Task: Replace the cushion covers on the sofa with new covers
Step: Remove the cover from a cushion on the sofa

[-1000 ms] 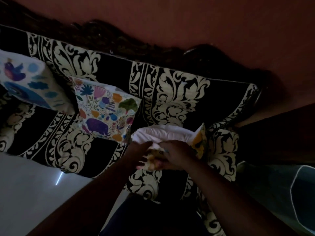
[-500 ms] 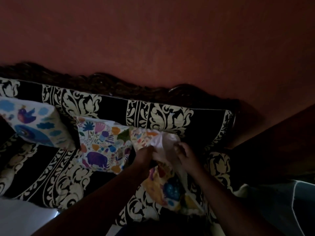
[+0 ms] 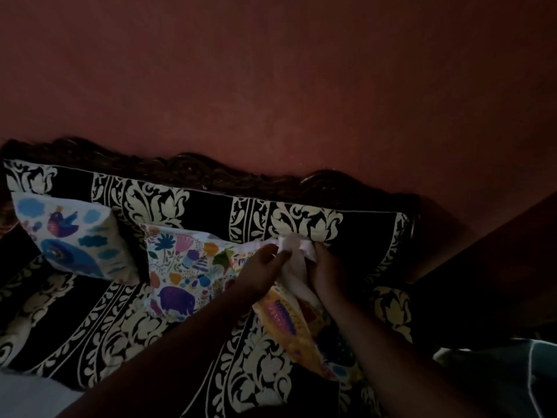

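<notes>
Three patterned cushions share the sofa (image 3: 301,212), whose black-and-cream cloth runs from the left edge of the seat to its right arm under a carved dark back rail. Largest change: the view has tipped up over the last second, so the red wall fills the top half and the sofa back sits lower in frame. The cushion being worked on (image 3: 289,321) has come up off the seat near the right end — a second ago it lay low with white filling bulging out, and now it hangs on a slant with its yellow printed cover mostly drawn over it. Only a white tuft of inner pad (image 3: 297,247) shows at the top, right against the sofa back. The left hand (image 3: 260,274) pinches the cover's open edge; the right hand (image 3: 327,271) is curled round the white fabric beside it. My reading is that the stuffing is nearly done and closing the opening comes next.

For room: the floral cushion (image 3: 187,273) leans just beside the left hand, touching or nearly so, and the bird cushion (image 3: 75,239) sits toward the left end. Bare seat lies at the front edge below the arms — the clearest space to lower the work.
</notes>
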{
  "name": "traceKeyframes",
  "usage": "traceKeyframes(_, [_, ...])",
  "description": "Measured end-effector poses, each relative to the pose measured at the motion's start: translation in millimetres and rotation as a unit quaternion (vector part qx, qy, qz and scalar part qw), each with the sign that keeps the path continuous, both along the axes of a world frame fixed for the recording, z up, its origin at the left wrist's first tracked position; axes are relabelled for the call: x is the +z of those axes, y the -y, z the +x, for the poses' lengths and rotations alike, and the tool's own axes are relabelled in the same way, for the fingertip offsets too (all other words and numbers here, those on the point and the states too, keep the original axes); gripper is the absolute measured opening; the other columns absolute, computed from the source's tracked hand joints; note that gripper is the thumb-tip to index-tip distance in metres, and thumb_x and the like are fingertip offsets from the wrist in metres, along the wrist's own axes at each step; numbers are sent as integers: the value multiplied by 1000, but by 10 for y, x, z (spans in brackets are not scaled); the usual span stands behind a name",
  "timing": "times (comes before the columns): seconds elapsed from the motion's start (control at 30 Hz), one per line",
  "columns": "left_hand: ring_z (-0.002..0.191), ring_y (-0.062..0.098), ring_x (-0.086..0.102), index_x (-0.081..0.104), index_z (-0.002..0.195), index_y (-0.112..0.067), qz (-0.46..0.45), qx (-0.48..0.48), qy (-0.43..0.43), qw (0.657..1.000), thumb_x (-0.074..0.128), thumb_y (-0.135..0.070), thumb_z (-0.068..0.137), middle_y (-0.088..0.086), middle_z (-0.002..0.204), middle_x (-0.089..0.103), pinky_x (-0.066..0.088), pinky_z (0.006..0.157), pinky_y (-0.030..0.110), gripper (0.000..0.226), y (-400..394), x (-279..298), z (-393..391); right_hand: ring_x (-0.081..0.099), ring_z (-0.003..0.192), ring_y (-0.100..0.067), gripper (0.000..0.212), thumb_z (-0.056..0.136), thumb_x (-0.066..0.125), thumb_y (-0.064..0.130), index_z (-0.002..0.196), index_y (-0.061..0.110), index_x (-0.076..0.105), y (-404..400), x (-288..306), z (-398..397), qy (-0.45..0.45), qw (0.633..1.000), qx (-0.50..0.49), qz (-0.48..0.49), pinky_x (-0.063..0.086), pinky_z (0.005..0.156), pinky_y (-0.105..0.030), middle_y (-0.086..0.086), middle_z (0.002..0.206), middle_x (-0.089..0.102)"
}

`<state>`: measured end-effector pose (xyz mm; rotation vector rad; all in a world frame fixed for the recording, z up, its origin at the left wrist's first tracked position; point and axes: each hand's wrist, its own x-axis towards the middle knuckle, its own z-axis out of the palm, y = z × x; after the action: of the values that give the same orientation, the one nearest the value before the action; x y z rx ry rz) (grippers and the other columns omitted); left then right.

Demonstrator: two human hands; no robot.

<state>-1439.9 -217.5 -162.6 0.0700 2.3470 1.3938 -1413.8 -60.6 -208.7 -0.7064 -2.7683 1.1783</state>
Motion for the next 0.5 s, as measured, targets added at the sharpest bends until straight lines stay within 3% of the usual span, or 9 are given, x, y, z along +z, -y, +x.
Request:
traceKeyframes(0.07, [109, 25, 63, 59, 121, -24, -90, 13, -78, 993, 46, -86, 82, 8, 118, 63, 55, 90, 47, 75, 137, -112, -73, 65, 107, -25, 21, 97, 57, 33, 114, 25, 66, 58, 41, 130, -56, 997, 33, 36, 52, 86, -35, 1, 115, 71])
traceKeyframes(0.13, [139, 30, 41, 42, 148, -26, -191, -8, -125, 974, 36, -91, 74, 9, 151, 43, 41, 110, 51, 99, 280, -220, -207, 66, 101, -25, 23, 92, 61, 27, 113, 20, 67, 33, 92, 201, -84, 994, 49, 43, 49, 78, -31, -1, 110, 73])
traceKeyframes(0.23, [154, 27, 15, 22, 160, -29, -244, -4, -142, 959, 41, -76, 91, 4, 168, 16, 20, 118, 58, 85, 482, -317, -464, 66, 93, -16, 39, 86, 58, 44, 112, 17, 69, -83, 373, 228, -157, 987, 38, -2, 47, 76, -27, 3, 101, 73])
traceKeyframes(0.27, [154, 30, 17, 22, 160, -24, -221, 45, -135, 965, 43, -67, 96, 8, 168, 17, 21, 118, 57, 80, 535, -296, -548, 65, 91, -11, 44, 84, 54, 49, 111, 17, 69, -146, 461, 236, -181, 983, 30, -22, 49, 77, -28, 8, 97, 72])
traceKeyframes(0.33, [144, 36, 35, 32, 155, -13, -126, 133, -104, 978, 47, -60, 96, 19, 157, 35, 32, 113, 48, 76, 612, -201, -738, 64, 92, -3, 36, 85, 57, 40, 112, 19, 70, -289, 608, 230, -210, 975, 8, -72, 53, 83, -30, 20, 96, 67])
traceKeyframes(0.4, [120, 35, 58, 47, 140, -11, -81, 109, -105, 985, 50, -58, 96, 18, 130, 60, 46, 94, 39, 64, 621, -64, -868, 66, 99, -1, 25, 92, 63, 21, 116, 23, 69, -411, 737, 210, -226, 967, -1, -117, 55, 89, -32, 19, 102, 70])
traceKeyframes(0.47, [100, 32, 66, 58, 121, -13, -93, 93, -136, 982, 50, -63, 93, 12, 107, 69, 51, 81, 38, 58, 591, 64, -969, 67, 103, -2, 27, 96, 63, 11, 115, 29, 70, -459, 860, 217, -249, 958, 8, -144, 55, 90, -29, 16, 106, 73])
traceKeyframes(0.5, [99, 33, 66, 60, 118, -13, -94, 106, -148, 979, 52, -60, 93, 13, 106, 69, 52, 81, 39, 54, 581, 125, -1009, 67, 102, -2, 29, 97, 63, 9, 111, 33, 70, -458, 914, 227, -265, 951, 8, -159, 54, 87, -24, 18, 105, 73])
